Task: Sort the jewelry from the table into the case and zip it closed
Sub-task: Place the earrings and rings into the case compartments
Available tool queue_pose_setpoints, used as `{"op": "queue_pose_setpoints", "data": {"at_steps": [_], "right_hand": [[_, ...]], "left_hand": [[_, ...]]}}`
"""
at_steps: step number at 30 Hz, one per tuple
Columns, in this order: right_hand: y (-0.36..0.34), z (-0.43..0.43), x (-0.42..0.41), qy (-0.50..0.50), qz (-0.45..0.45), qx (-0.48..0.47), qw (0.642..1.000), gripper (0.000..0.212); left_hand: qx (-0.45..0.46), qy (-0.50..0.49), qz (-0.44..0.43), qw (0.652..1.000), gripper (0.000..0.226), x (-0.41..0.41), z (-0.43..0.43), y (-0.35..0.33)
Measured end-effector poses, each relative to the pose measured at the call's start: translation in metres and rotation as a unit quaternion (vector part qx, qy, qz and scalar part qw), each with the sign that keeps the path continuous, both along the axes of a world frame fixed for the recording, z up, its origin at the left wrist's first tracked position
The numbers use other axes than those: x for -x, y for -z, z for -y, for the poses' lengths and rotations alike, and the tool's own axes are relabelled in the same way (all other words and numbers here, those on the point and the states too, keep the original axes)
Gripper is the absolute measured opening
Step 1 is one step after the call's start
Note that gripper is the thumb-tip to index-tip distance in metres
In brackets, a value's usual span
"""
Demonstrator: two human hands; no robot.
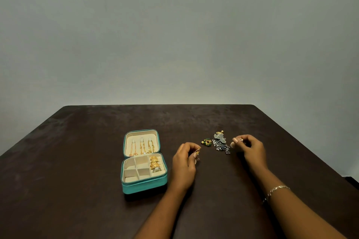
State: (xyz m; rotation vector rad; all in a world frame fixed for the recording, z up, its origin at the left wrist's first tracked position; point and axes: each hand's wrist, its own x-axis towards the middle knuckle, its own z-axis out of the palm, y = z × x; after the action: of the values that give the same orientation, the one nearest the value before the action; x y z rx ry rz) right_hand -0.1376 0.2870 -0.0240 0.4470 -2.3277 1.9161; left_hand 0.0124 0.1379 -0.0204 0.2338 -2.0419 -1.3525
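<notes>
A teal jewelry case (144, 186) lies open on the dark table. Three gold chains (142, 146) hang in its lid, and several gold rings (154, 163) sit in the right slot of its cream tray. My left hand (183, 165) hovers right of the case and pinches a small gold earring (197, 151). My right hand (250, 149) pinches a small gold piece (240, 139) between thumb and fingers. Between the hands lie a green and gold earring (207, 142) and a pile of silver and blue earrings (220, 142).
The brown table (77, 161) ends at a plain grey wall. Its right edge slants down toward the lower right. A silver bracelet (275, 190) circles my right wrist. The cream compartments (136, 170) at the left and middle of the tray hold nothing.
</notes>
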Motion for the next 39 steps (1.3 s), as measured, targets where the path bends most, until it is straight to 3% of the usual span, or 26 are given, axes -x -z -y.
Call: {"op": "queue_pose_setpoints", "data": {"at_steps": [4,11,14,18,28,32,39], "right_hand": [[-0.008,-0.021,-0.051,-0.047,-0.003,0.045,0.998,0.017],[-0.008,-0.016,-0.094,-0.111,0.059,0.165,0.978,0.014],[-0.008,-0.015,-0.1,-0.135,0.071,0.156,0.976,0.017],[-0.009,-0.018,-0.097,-0.155,0.092,0.152,0.972,0.02],[-0.014,-0.019,-0.101,-0.157,0.126,0.157,0.967,0.009],[-0.019,-0.018,-0.104,-0.165,0.154,0.158,0.961,0.01],[-0.031,-0.001,-0.12,-0.185,0.171,0.172,0.952,0.012]], "left_hand": [[-0.032,0.034,0.019,0.999,0.033,-0.019,-0.009,-0.005],[-0.066,0.062,0.001,0.996,0.035,-0.028,-0.009,-0.005],[-0.057,0.064,-0.005,0.996,0.043,-0.037,-0.013,-0.006],[-0.121,0.043,-0.043,0.991,0.031,-0.049,-0.017,-0.012],[-0.222,0.015,-0.112,0.969,0.029,-0.083,0.007,-0.038],[-0.269,-0.027,-0.129,0.954,0.016,-0.095,0.028,-0.045],[-0.209,-0.125,-0.147,0.959,0.017,-0.112,0.055,-0.028]]}}
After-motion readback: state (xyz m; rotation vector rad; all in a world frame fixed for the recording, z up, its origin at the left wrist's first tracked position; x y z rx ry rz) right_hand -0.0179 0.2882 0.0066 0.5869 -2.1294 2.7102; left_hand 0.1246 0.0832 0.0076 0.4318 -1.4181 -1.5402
